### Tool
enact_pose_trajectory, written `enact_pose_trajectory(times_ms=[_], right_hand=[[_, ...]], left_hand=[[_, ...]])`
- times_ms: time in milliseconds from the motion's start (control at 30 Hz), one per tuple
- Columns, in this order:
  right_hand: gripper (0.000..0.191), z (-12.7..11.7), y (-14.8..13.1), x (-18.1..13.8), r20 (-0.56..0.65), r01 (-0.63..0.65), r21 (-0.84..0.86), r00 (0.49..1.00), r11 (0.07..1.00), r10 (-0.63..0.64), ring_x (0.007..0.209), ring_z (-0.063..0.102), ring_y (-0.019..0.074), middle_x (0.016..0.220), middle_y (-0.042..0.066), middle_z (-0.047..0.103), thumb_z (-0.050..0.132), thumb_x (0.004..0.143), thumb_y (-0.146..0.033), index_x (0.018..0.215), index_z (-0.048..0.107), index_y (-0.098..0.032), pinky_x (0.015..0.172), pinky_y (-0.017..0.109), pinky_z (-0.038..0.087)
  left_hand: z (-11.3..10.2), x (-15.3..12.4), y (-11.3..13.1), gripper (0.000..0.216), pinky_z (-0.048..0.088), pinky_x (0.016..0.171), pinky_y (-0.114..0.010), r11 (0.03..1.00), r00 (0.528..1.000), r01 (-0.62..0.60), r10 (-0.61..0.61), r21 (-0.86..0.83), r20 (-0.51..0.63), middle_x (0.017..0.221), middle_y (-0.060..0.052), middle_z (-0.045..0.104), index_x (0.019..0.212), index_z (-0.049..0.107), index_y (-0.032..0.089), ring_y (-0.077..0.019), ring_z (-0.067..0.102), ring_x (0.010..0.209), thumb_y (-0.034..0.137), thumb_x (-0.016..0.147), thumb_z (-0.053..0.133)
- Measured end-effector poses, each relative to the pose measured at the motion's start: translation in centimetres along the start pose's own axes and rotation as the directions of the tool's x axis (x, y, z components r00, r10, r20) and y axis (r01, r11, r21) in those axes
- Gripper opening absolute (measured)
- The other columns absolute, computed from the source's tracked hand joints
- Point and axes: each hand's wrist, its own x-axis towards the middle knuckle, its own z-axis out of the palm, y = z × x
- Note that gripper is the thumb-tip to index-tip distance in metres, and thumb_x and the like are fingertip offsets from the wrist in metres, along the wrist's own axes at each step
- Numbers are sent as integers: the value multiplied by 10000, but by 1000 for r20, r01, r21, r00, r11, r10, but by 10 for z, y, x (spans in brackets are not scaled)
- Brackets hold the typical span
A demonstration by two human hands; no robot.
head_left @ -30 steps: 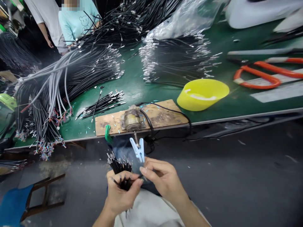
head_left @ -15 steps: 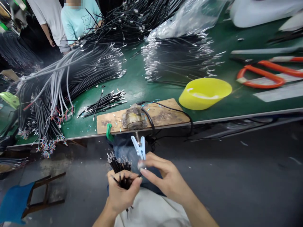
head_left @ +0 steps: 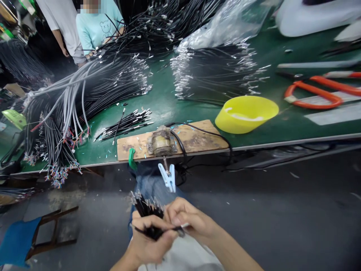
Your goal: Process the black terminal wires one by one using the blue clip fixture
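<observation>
Below the green-topped bench (head_left: 197, 113), left hand (head_left: 150, 242) clamped on a bundle of thin black cables with silvery ends (head_left: 145, 209)

At far left, a chair with a blue seat (head_left: 19, 239) and dark frame is on the floor. On the bench's left part, pale grey cables (head_left: 70, 90) drape over black ones. The bundle sits over the person's lap, inside the left fist. Above the hands, a light-blue plastic clip (head_left: 168, 178) touches a metal shaft. The right hand (head_left: 197, 222) has its fingertips bunched at one cable's pale end; whether they grip it, I cannot tell. Farther right stands a bright yellow, glossy ring (head_left: 245, 122).
</observation>
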Motion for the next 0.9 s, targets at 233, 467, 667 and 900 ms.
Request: enact_pose_trajectory(times_ms=[233, 467, 667, 900], right_hand=[[354, 9, -10, -2, -378, 253, -119, 883, 960, -279, 560, 521, 153, 646, 42, 634, 636, 712, -526, 759, 711, -184, 550, 266, 444], [202, 25, -14, -5, -205, 385, -761, 620, 522, -757, 544, 556, 165, 572, 32, 626, 567, 802, -173, 620, 651, -192, 538, 273, 452], [298, 8, -23, -12, 76, 559, -695, 683, 452, -727, 505, 437, 139, 511, -1, 509, 517, 881, -270, 600, 582, -193, 515, 284, 366], [393, 15, -12, -10, 16, 429, 53, 903, 902, -430, 529, 377, 138, 530, -24, 378, 584, 786, -500, 538, 560, -196, 524, 281, 299]], left_hand=[[14, 11, 6, 265, 489, 510, -274, 974, 939, 134, -184, -183, -290, 517, -44, 637, 568, 662, 150, -155, 566, 487, 362, 724, 636], [24, 16, 11, 284, 494, 574, -296, 964, 901, 139, -217, -225, -376, 528, -23, 606, 563, 637, 175, -162, 559, 532, 398, 737, 615], [15, 12, 7, 385, 396, 408, -245, 943, 948, 202, -256, -263, -189, 459, -1, 542, 566, 657, 159, -103, 438, 384, 519, 701, 630], [0, 11, 8, 290, 469, 567, -283, 975, 986, 100, -123, -196, -109, 522, -42, 632, 529, 717, 177, -157, 553, 515, 460, 569, 767]])
